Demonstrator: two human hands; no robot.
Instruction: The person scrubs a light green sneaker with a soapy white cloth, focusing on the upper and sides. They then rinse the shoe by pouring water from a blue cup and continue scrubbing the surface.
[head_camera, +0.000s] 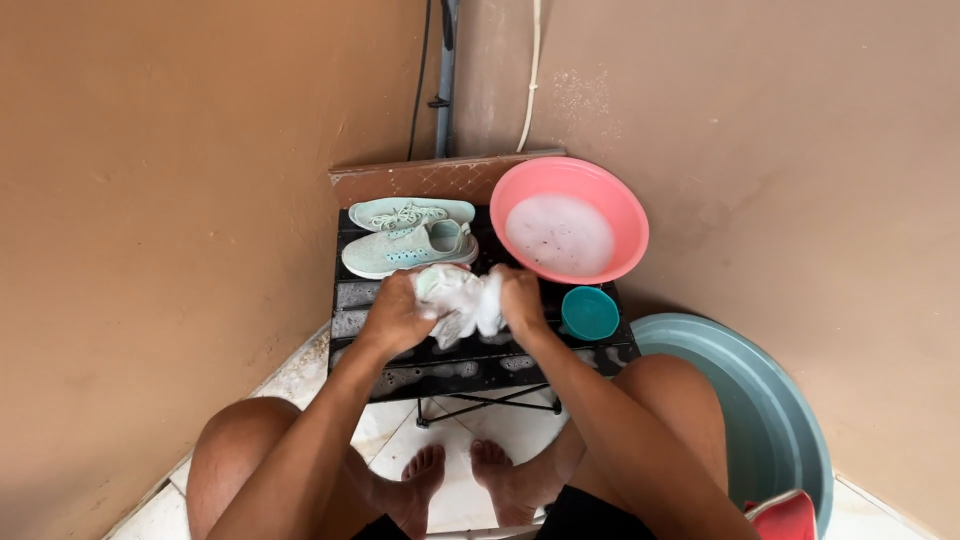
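We note a large grey-green tub (780, 420) at right, then the black folding table (480, 365) bearing a pink basin (600, 185) of suds, a mint shoe pair (408, 240), and a small teal cup (589, 312). Left hand (395, 312) and right hand (522, 300) both clench the soapy white cloth (460, 300) above the tabletop. Risk, in our judgement: wet foam could let the cloth slip, or an elbow could tip the cup.

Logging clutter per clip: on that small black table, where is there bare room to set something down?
Bare strips of the black table lie along its near edge, below both hands, and at the left edge beside the left hand. The back is crowded: pale green shoes left, pink basin right, small teal bowl by the right hand. Both hands grip a white cloth mid-table.
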